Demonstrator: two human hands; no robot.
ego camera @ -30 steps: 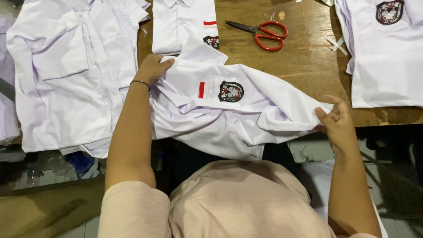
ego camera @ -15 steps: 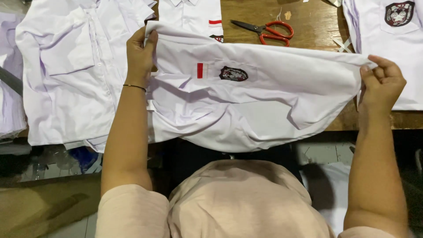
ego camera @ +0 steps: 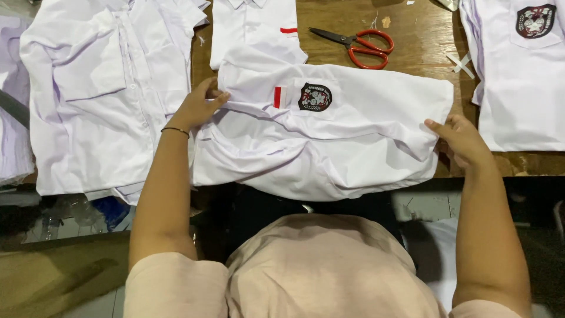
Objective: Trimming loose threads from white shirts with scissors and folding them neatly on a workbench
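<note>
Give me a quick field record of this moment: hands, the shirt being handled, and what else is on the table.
left hand: grips the left edge of the folded white shirt, thin bracelet on the wrist
right hand: holds the shirt's right edge
white shirt: lies across the table's near edge, crest badge and red stripe facing up
scissors: red handles, on the wooden table beyond the shirt
other shirts: large white pile at left, one with a badge at right

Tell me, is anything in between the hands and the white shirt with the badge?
No. Both hands already touch the white shirt: the left hand presses on its left end near the red stripe, and the right hand grips its right edge. The red scissors lie apart on the wooden table, behind the shirt.
</note>
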